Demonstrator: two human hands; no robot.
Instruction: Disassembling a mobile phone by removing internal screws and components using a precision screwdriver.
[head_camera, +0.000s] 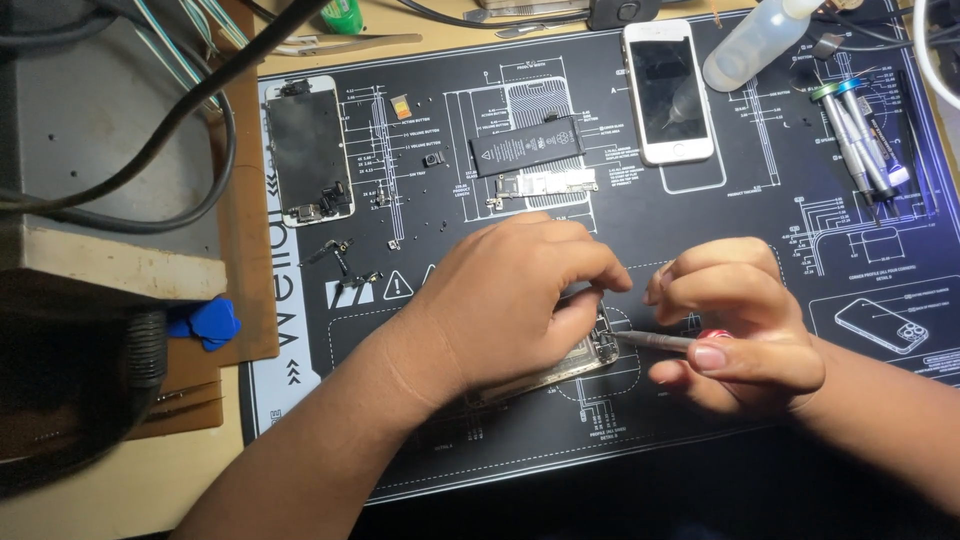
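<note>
Phone disassembly, the step we judge to be loosening a fastener at the housing edge. Our left hand (510, 300) lies over the opened silver metal phone housing (585, 362), its fingers curled together and pressing the housing down onto the black printed repair mat (760, 200). Our right hand (735, 330) has its fingers pinched on a slim grey metal screwdriver (655, 340), whose tip meets the housing just beside the left fingertips (610, 280). Beyond the knuckles lie a flat black battery (527, 146) and a white-framed phone (667, 90). The next move calls for a steady, seated tip.
</note>
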